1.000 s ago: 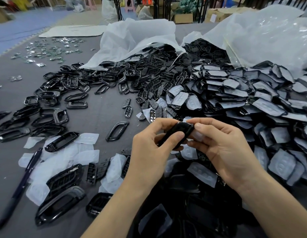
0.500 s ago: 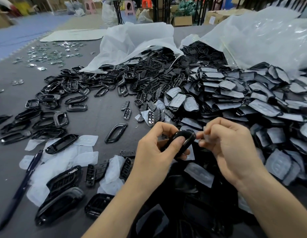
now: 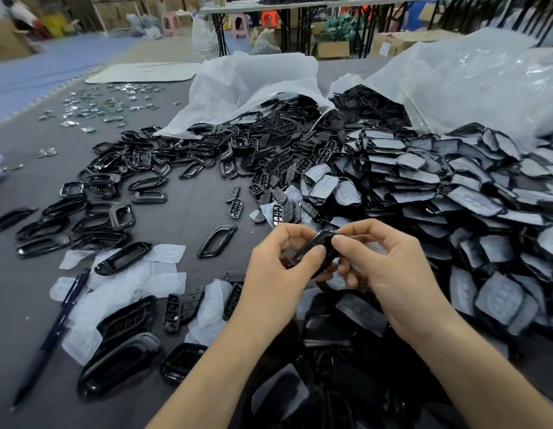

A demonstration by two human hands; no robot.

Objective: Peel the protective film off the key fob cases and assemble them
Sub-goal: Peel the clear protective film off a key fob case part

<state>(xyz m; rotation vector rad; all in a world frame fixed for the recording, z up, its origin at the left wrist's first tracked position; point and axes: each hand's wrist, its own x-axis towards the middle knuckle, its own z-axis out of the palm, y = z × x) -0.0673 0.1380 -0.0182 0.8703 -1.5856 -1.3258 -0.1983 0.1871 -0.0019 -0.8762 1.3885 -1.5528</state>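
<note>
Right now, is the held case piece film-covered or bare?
Bare where visible: the case piece pinched between left hand and right hand shows glossy black, no whitish film. Hidden sides: cannot tell.

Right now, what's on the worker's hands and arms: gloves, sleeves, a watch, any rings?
Nothing is worn. The left hand and right hand are bare, with no gloves, rings or tape in view. The left forearm and right forearm are bare too, with no watch, band or sleeve showing down to the bottom edge of the picture.
</note>
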